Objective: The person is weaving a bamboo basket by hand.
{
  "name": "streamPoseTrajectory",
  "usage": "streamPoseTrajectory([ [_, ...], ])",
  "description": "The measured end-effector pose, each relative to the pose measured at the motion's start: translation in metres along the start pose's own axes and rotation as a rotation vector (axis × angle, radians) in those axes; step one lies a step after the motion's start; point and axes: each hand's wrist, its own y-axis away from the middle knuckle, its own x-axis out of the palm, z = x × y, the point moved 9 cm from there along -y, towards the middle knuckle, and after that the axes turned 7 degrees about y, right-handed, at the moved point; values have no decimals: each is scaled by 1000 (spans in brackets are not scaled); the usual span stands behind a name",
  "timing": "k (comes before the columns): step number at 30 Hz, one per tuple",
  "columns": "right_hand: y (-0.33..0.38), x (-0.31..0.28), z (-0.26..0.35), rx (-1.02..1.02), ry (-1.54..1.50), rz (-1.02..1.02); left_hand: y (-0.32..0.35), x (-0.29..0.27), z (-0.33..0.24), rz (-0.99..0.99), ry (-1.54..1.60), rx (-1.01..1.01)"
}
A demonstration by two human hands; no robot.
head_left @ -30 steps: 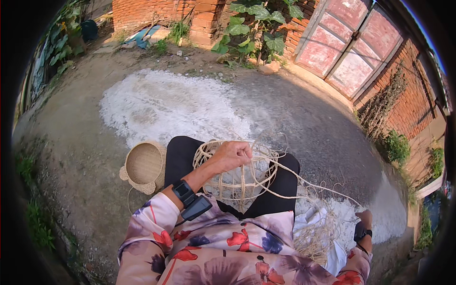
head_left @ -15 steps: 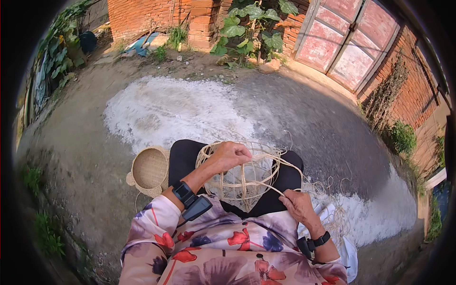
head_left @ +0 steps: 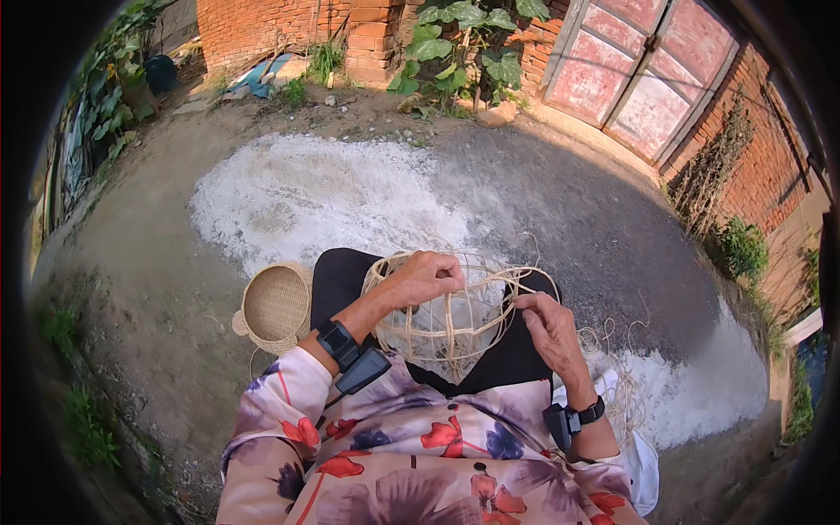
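Note:
An openwork basket frame (head_left: 450, 325) of pale twisted cord rests on my lap, between my knees. My left hand (head_left: 429, 276) is closed in a pinch on the cords along its far upper part. At the frame's right side, my right hand (head_left: 549, 331) pinches a strand of cord (head_left: 528, 289) between thumb and fingertips. Loose strands loop off the rim beyond the right hand. What lies under the left fingers is partly hidden.
A finished woven basket (head_left: 276, 306) stands on the ground by my left knee. Loose cord (head_left: 623, 395) and a white cloth bag (head_left: 644, 472) lie at my right. White powder (head_left: 324, 192) covers ground ahead. Beyond are brick walls, plants and a red metal gate (head_left: 643, 74).
My right hand has moved up and away from my body, from the frame's near right to its right rim. The left hand has stayed almost in place.

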Motion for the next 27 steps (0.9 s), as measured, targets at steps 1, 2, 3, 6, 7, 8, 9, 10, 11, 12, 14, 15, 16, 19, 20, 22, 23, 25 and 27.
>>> streamPoseTrajectory([
  [1,-8,15,19,-70,-45,13,0,0,0,1,-8,1],
  [2,-15,26,30,-97,-44,14,0,0,-1,5,1,5],
  [3,-24,33,39,-131,18,3,1,-1,0,7,8,-10],
  [6,-31,48,50,-147,150,-6,-1,-2,0,22,42,-23],
  [7,-31,53,44,-83,244,10,-1,-2,2,22,38,-41],
  [8,-29,54,48,-123,226,-11,-2,-2,1,32,69,-33],
  [9,-28,54,46,-98,234,-32,-3,0,1,44,101,-26],
  [10,-27,54,42,-67,250,-47,-5,0,3,48,103,-28],
  [11,-27,55,42,-70,242,-52,-6,2,3,78,144,-19],
  [12,-27,58,47,-137,292,-47,-7,4,2,114,200,0],
  [14,-28,61,52,-204,342,-40,-11,4,5,160,220,-30],
  [15,-29,68,50,-202,392,34,-12,6,5,207,247,-38],
  [16,-30,75,46,-175,473,126,-14,4,6,206,253,-42],
  [19,-30,61,53,-155,236,51,-16,6,9,257,256,-85],
  [20,-29,59,58,-176,232,40,-16,7,10,271,280,-115],
  [22,-26,59,39,99,-13,104,-16,9,12,287,303,-142],
  [23,-26,62,39,127,-3,119,-16,11,14,289,341,-180],
  [25,-27,62,46,73,147,96,-13,13,15,291,378,-218],
  [27,-28,66,51,30,227,83,-10,15,13,282,489,-246],
])
